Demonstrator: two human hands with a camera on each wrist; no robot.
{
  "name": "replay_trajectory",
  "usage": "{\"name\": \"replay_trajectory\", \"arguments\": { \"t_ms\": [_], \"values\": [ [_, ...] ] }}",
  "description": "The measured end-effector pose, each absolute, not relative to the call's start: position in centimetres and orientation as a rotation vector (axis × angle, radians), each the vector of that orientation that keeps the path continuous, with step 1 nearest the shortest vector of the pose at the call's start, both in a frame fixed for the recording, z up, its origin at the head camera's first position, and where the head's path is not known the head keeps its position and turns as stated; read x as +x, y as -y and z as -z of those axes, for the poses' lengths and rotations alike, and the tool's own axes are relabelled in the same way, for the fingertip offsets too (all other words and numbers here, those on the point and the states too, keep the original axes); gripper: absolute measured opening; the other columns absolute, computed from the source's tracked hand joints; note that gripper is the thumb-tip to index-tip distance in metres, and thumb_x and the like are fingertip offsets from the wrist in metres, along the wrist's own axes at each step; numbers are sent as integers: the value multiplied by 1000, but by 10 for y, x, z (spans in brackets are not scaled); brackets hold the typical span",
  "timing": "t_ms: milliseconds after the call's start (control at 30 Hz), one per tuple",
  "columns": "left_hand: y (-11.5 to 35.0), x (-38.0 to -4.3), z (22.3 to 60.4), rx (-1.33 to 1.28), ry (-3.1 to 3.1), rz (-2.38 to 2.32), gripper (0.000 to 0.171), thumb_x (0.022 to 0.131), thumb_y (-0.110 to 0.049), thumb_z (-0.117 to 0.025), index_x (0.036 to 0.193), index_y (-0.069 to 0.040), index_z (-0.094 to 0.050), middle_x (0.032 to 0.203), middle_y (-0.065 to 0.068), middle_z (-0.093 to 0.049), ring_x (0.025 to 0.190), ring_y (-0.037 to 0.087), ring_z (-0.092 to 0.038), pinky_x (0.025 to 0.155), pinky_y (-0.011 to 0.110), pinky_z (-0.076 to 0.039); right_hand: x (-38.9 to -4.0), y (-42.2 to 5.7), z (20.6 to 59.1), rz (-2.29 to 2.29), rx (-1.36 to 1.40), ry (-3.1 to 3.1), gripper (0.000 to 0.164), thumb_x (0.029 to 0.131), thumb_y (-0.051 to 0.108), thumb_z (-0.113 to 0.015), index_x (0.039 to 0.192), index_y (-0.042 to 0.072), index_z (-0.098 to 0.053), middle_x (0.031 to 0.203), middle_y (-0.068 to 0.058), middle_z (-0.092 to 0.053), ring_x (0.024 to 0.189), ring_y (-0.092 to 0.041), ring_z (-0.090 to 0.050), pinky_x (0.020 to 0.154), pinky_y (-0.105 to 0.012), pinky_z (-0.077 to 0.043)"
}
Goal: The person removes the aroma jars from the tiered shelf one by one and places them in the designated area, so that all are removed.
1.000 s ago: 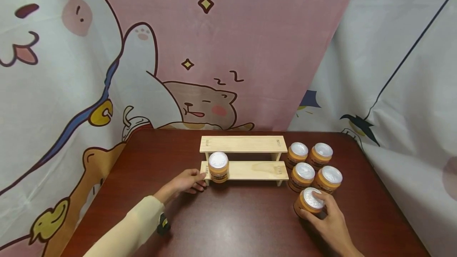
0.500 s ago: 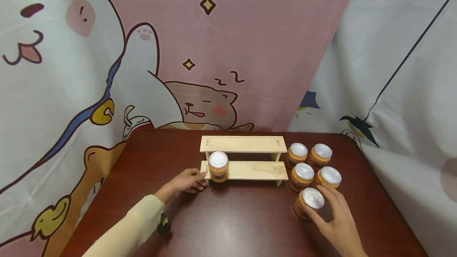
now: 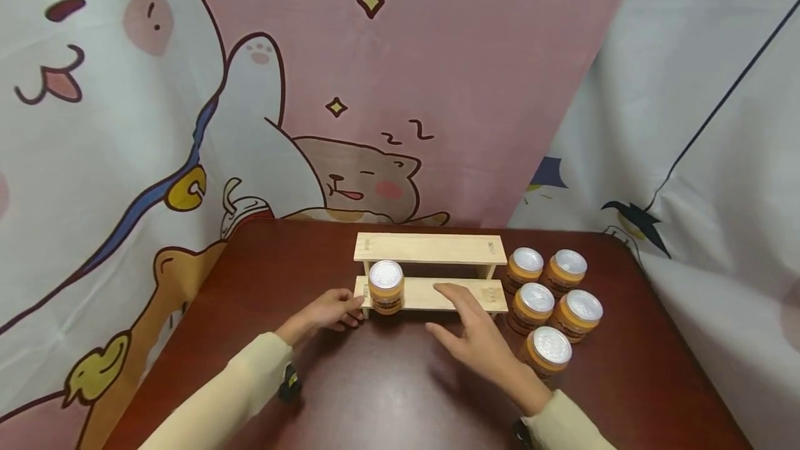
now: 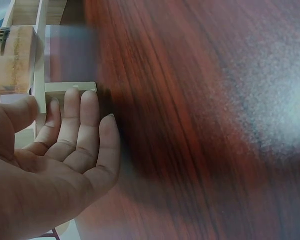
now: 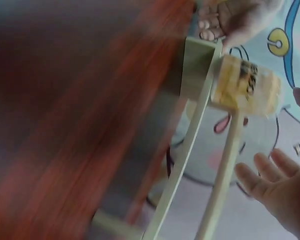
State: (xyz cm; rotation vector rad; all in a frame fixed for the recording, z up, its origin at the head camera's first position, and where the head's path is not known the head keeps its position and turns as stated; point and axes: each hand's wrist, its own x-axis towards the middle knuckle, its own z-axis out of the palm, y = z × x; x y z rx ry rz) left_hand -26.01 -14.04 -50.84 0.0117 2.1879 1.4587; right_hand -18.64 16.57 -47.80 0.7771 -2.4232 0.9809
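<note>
A two-step wooden shelf (image 3: 431,250) stands on the table, with one orange jar (image 3: 387,292) with a silvery lid upright on the left part of its lower step. My left hand (image 3: 331,309) holds the left end of that step, the thumb at the board's edge and the fingers bent beside the leg, as the left wrist view shows. My right hand (image 3: 476,339) is in front of the lower step's right half, thumb and fingers spread with nothing between them. The right wrist view has the right hand's fingers (image 5: 269,172) apart from the jar.
Several similar jars stand grouped right of the shelf; the nearest jar (image 3: 550,349) is by my right forearm. A dark reddish table (image 3: 375,394) bears everything. Behind it hangs a cartoon-printed cloth (image 3: 462,89).
My right hand has let go of the nearest jar on the right and moved left to the shelf's front. That jar stays where it was. My left hand keeps its place.
</note>
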Motion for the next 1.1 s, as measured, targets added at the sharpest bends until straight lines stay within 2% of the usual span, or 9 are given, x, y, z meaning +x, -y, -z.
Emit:
{"name": "replay_trajectory", "arguments": {
  "t_ms": [100, 233, 467, 633, 1100],
  "values": [
    [139, -260, 511, 0, -2205, -1460, 30, 104, -32, -54, 95, -4, -57, 100, 18, -74, 83, 20, -72, 70, 37, -53, -204, -141, 483, -1041, 774, 2485, 70, 85, 29, -81, 146, 16, -47, 141, -4, -54, 133, -22, -52, 108, -43, -44],
    [137, -261, 511, -7, -2219, -1448, 31, 104, -34, -55, 94, -4, -57, 99, 17, -75, 83, 20, -72, 71, 37, -54, -219, -118, 490, -1150, 757, 2498, 70, 85, 30, -81, 146, 19, -47, 142, -5, -51, 133, -22, -51, 107, -48, -44],
    [137, -261, 510, -6, -2210, -1455, 31, 104, -33, -54, 95, -3, -57, 98, 17, -75, 83, 20, -72, 72, 38, -55, -232, -95, 501, -1235, 724, 2465, 74, 83, 30, -84, 146, 22, -46, 140, -8, -51, 129, -25, -54, 105, -49, -46],
    [137, -260, 508, -19, -2215, -1450, 29, 104, -31, -54, 97, -3, -57, 98, 17, -75, 84, 21, -73, 73, 38, -56, -236, -86, 503, -1233, 729, 2437, 70, 82, 29, -84, 142, 21, -50, 140, -12, -51, 126, -30, -56, 102, -51, -48],
    [137, -261, 508, -31, -2217, -1443, 32, 104, -33, -53, 97, -2, -58, 98, 15, -75, 83, 19, -72, 72, 38, -55, -243, -77, 505, -1323, 682, 2385, 59, 80, 18, -85, 131, 15, -56, 135, -11, -56, 121, -28, -60, 98, -48, -51]
  ]
}}
